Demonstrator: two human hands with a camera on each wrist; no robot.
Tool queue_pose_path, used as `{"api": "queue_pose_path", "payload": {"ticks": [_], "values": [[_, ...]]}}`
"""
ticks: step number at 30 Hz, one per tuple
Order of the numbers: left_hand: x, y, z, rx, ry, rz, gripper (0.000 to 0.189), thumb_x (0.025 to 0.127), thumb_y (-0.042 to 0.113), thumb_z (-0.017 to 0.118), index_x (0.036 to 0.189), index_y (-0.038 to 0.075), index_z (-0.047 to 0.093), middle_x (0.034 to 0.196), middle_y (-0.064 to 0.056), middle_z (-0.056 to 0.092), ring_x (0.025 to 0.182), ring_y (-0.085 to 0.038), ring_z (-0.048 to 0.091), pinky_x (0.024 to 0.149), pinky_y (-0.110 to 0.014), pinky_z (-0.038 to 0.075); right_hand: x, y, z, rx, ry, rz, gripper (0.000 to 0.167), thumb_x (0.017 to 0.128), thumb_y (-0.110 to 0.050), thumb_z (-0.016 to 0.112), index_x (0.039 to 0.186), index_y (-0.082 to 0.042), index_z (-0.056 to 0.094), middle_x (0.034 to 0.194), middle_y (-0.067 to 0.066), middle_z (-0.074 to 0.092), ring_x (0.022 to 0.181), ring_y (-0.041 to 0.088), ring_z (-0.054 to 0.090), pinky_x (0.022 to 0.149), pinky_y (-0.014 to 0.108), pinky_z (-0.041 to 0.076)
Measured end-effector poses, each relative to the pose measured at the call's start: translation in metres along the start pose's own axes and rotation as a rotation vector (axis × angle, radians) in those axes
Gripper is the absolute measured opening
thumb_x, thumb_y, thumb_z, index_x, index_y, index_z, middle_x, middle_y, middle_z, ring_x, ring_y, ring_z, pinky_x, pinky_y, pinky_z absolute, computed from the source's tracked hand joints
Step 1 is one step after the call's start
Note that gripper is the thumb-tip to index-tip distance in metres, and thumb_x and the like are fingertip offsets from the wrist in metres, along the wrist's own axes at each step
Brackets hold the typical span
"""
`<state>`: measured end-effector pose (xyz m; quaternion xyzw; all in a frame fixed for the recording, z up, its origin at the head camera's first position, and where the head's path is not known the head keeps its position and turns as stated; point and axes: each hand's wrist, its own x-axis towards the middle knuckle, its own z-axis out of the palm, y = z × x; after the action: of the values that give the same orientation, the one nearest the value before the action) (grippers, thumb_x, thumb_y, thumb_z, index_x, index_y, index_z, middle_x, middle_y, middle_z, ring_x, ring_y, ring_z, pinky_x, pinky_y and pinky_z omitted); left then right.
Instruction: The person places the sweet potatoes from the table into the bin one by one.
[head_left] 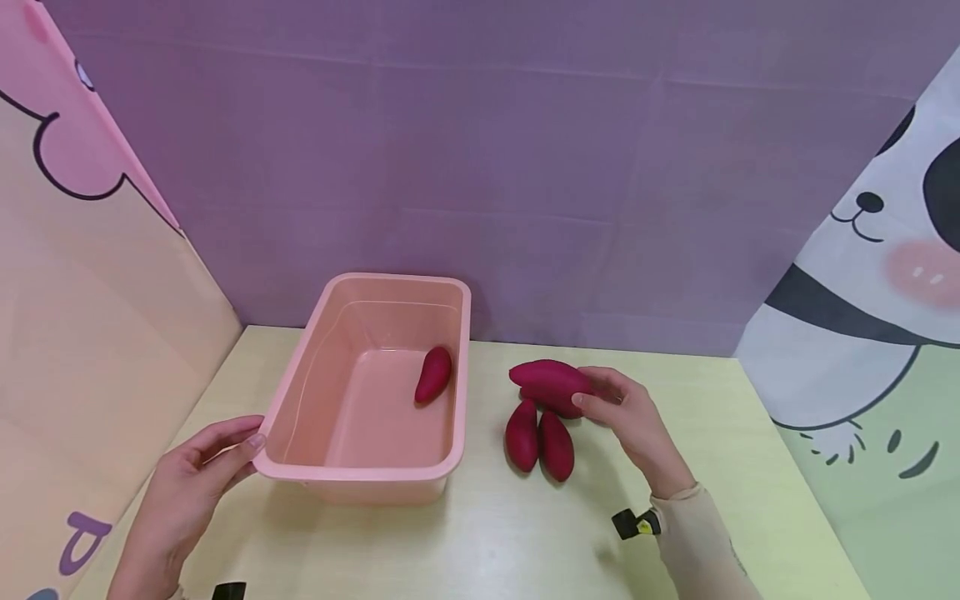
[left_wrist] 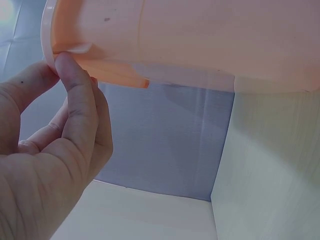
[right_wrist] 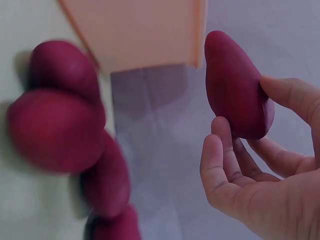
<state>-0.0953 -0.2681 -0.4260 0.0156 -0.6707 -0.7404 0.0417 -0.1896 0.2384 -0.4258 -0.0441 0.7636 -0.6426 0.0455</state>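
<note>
My left hand [head_left: 191, 483] pinches the near left corner of a pink plastic basin's rim [head_left: 360, 474], thumb on top and fingers beneath. One purple-red sweet potato [head_left: 433, 375] lies inside the basin by its right wall. To the right of the basin, my right hand [head_left: 630, 425] holds another sweet potato [right_wrist: 235, 90] between thumb and fingers, raised off the table with its narrow end pointing away from the palm. Below it on the table several more sweet potatoes [right_wrist: 55, 130] lie close together, two of them [head_left: 522, 436] side by side nearest me.
The pale wooden table [head_left: 510, 542] meets a purple cloth backdrop [head_left: 525, 167] behind the basin. Printed panels stand at both sides, the right one with a panda [head_left: 847, 308]. A small black device [head_left: 625, 524] is fixed at the right wrist.
</note>
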Motion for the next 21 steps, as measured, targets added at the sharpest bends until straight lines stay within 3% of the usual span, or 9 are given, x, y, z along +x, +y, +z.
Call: {"api": "queue_pose_path", "payload": {"ticks": [7,12,21], "values": [[0.000,-0.001,-0.001,-0.006,-0.007,0.019,0.025,0.096,0.001,0.067,0.120,0.000,0.069,0.109,0.001,0.072,0.093,-0.011,0.070,0.083,-0.026,0.060,0.016,-0.032,0.025,-0.004,-0.039,-0.020,0.046,0.091,-0.019,0.076,0.134,-0.012,0.062,0.122,0.012,0.063,0.102,0.029,0.066,0.086,0.035,0.058],[0.000,-0.004,-0.003,-0.014,-0.007,0.026,0.025,0.096,0.000,0.066,0.121,-0.001,0.069,0.109,0.001,0.072,0.093,-0.010,0.070,0.083,-0.026,0.060,0.030,-0.055,0.048,-0.045,-0.063,-0.062,0.043,0.089,-0.023,0.078,0.129,-0.017,0.065,0.122,0.006,0.064,0.100,0.029,0.067,0.092,0.041,0.056],[0.001,-0.006,-0.001,-0.024,-0.027,0.060,0.030,0.096,-0.002,0.064,0.126,-0.003,0.065,0.110,0.001,0.071,0.095,-0.010,0.069,0.083,-0.026,0.060,0.061,-0.094,0.093,-0.042,-0.115,-0.129,0.041,0.089,-0.020,0.077,0.127,-0.012,0.066,0.120,0.006,0.065,0.097,0.029,0.067,0.087,0.039,0.059]]}}
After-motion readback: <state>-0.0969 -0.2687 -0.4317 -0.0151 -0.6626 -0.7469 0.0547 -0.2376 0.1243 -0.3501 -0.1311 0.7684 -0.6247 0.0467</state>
